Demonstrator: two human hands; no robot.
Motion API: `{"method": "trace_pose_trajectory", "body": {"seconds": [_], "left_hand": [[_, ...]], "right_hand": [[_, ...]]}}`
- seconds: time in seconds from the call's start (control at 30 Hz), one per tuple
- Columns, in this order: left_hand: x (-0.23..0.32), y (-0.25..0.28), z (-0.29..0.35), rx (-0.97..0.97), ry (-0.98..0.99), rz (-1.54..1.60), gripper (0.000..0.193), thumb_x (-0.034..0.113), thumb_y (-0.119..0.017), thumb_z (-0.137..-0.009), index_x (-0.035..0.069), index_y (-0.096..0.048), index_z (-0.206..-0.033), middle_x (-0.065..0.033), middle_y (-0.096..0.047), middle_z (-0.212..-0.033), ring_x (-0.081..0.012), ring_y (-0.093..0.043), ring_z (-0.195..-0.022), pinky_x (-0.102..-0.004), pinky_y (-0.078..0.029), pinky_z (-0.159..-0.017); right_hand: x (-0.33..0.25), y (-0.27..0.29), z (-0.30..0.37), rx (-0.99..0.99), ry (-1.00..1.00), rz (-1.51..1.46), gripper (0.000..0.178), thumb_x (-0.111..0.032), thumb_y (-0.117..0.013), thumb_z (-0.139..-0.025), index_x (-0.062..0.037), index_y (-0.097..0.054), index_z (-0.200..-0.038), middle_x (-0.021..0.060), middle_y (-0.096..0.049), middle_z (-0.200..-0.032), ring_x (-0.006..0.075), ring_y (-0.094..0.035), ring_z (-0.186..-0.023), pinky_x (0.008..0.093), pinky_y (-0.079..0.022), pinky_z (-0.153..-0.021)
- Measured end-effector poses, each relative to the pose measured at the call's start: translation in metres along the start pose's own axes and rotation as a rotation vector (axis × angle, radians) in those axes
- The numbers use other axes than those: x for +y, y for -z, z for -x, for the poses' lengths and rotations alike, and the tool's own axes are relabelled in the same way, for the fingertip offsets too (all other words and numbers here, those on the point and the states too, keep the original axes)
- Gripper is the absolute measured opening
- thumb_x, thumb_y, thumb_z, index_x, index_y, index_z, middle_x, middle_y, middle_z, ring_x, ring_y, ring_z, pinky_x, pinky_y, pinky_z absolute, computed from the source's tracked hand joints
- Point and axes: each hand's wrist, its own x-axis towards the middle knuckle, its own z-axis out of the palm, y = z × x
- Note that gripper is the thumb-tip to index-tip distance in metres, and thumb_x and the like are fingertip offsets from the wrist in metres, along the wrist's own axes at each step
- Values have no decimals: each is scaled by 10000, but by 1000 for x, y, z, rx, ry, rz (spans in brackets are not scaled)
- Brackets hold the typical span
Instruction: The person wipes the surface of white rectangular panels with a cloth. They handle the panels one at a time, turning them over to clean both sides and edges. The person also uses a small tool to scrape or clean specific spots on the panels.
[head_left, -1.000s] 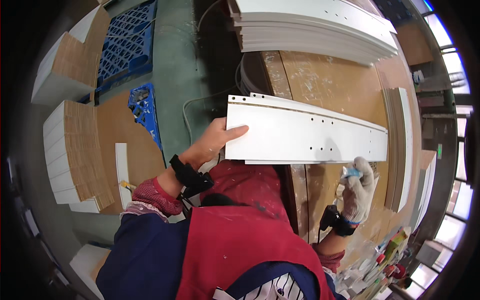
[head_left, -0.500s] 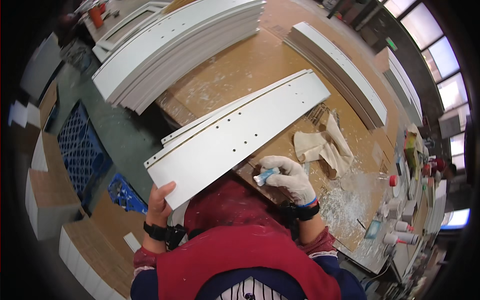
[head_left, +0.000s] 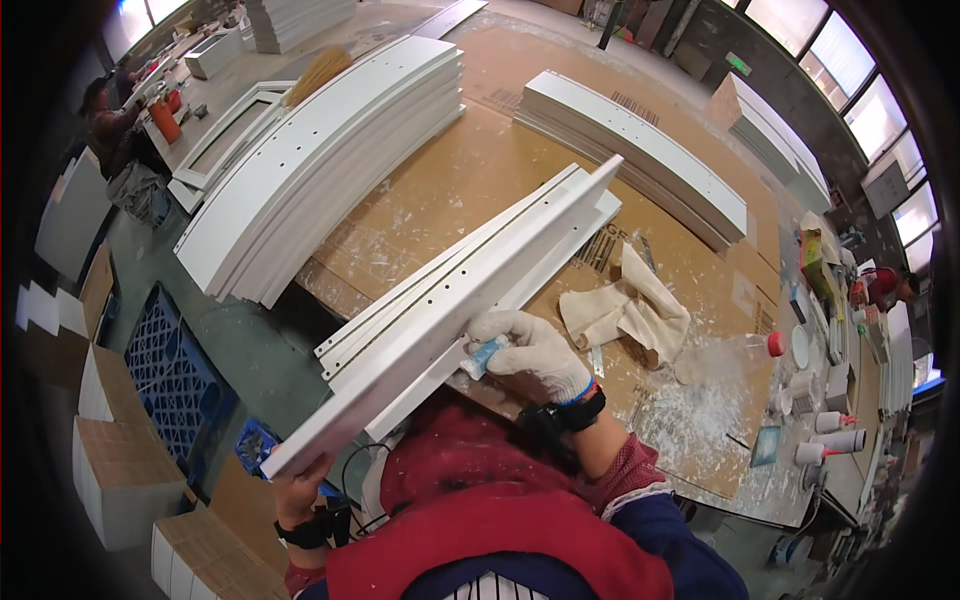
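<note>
A long white board (head_left: 380, 373) is tilted so that a narrow side faces up, reaching from lower left to the table's middle. My bare left hand (head_left: 300, 488) is closed round its near end. Under its right side shows another white strip (head_left: 530, 283); whether it is a separate board I cannot tell. My right hand (head_left: 535, 358), in a whitish glove, grips a small light-blue and white wad (head_left: 484, 356) close against the board's near side. Its exact kind is unclear. More white boards with small holes (head_left: 440, 262) lie just behind.
Tall stacks of white boards stand at the far left (head_left: 330, 150) and far right (head_left: 640, 150) of the cardboard-covered table (head_left: 440, 170). A cream cloth (head_left: 625, 315), a clear bottle (head_left: 725, 360) and white dust lie at right. A blue pallet (head_left: 175, 350) is on the floor; a person (head_left: 115, 130) is far left.
The board has turned from lying flat-faced to standing on edge, its near end moving left and down with my left hand. My right hand has moved left to the board with the wad.
</note>
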Motion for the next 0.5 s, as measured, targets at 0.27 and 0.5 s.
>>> {"method": "trace_pose_trajectory", "body": {"seconds": [0.27, 0.5], "left_hand": [[38, -7, -29, -55, -506, -475, 231, 84, -652, -727, 39, -680, -952, -145, -684, -986, -309, -640, -999, -438, -427, -957], [11, 1, -31, -51, -611, -836, 218, 71, -627, -759, 70, -677, -971, -87, -670, -1074, -273, -601, -1089, -484, -370, -1014]], "right_hand": [[-18, 30, 34, -117, -281, 780, 300, 15, -719, -716, 10, -638, -1005, 96, -647, -1002, 188, -602, -974, 296, -472, -851], [-36, 29, 47, 93, -330, 552, 387, 2, -680, -741, 32, -563, -1109, 19, -601, -879, 102, -561, -757, 237, -465, -674]]}}
